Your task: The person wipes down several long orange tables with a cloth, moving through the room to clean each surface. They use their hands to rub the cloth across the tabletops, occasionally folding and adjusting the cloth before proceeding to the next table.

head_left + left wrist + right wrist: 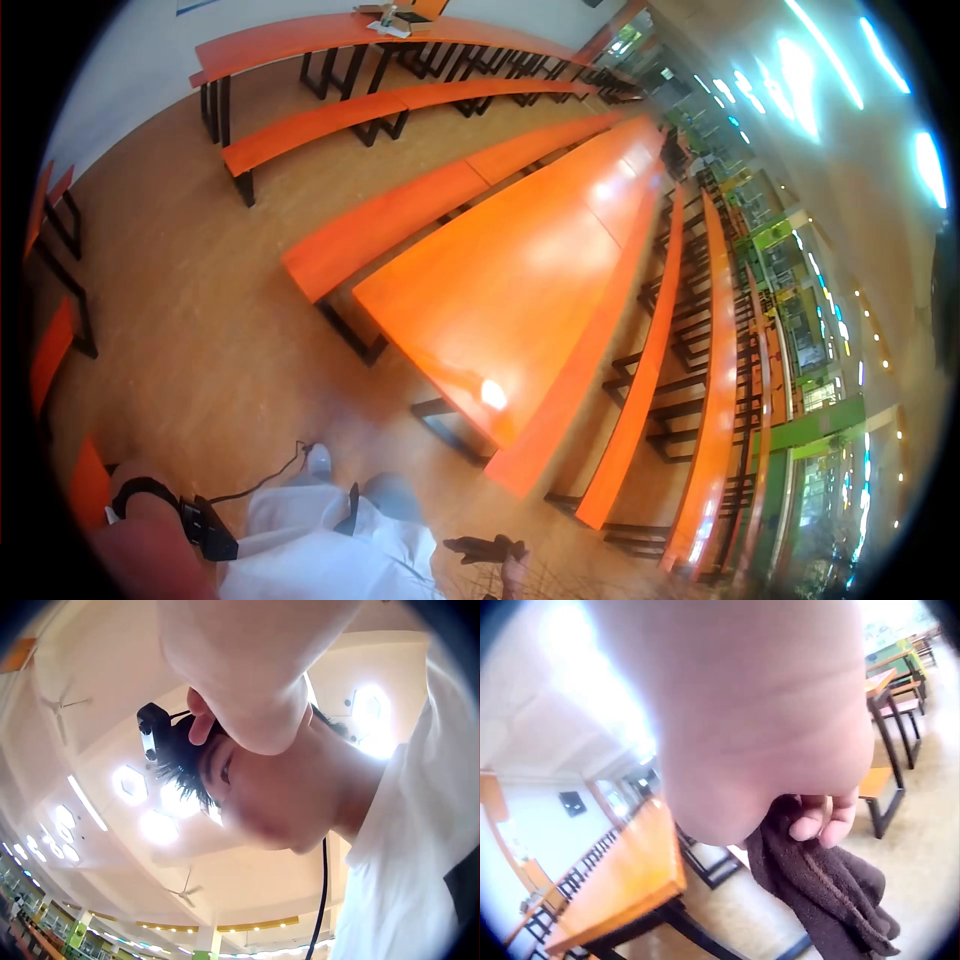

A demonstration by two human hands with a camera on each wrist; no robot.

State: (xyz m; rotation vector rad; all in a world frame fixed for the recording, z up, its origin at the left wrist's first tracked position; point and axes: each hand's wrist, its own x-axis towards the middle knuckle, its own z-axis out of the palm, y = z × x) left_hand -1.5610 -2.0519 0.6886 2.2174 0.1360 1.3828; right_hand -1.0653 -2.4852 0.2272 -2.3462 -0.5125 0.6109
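Note:
A dark brown cloth (817,881) hangs in folds from my right hand (772,742), whose curled fingers grip its upper end. In the head view, the same hand and cloth (483,548) appear low at the bottom edge, beside the white shirt. My left hand (236,682) is raised against the side of the head in the left wrist view, close to the head-worn camera (152,733). Two of its fingertips show by the hair; the other fingers are hidden behind the hand.
A long orange table (490,290) stretches ahead, with an orange bench (400,220) along its left side. More tables and benches stand in rows on the right. A box (395,20) lies on the far left table. A black cable (260,487) hangs near the left arm.

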